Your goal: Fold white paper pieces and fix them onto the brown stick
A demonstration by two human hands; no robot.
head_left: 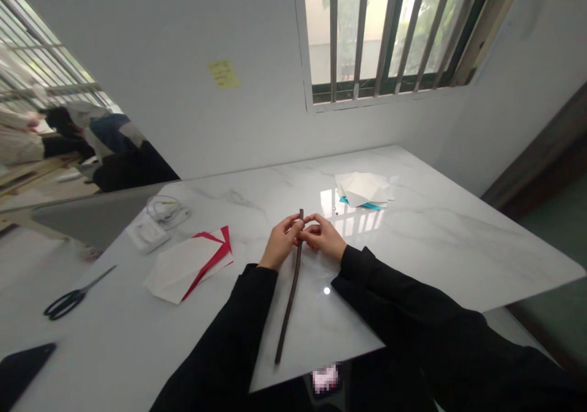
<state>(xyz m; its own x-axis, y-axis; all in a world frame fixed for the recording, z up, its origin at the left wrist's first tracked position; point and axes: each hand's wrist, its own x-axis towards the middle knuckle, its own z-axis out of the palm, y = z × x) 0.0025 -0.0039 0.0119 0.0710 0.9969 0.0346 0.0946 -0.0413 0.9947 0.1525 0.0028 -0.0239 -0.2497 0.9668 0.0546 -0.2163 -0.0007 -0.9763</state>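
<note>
A long, thin dark stick (290, 296) lies lengthwise on the white marble table (413, 247), its near end by the table's front edge. My left hand (280, 242) and my right hand (322, 236) meet at its far end, fingers pinched around the stick near its tip. Both arms wear black sleeves.
Red-and-white folded paper (189, 264) lies left of my hands. White and blue paper sheets (363, 189) sit behind them. Black scissors (76, 296), a white charger with cable (156, 222) and a dark phone (21, 372) are at the left. Another person (68, 134) shows far left.
</note>
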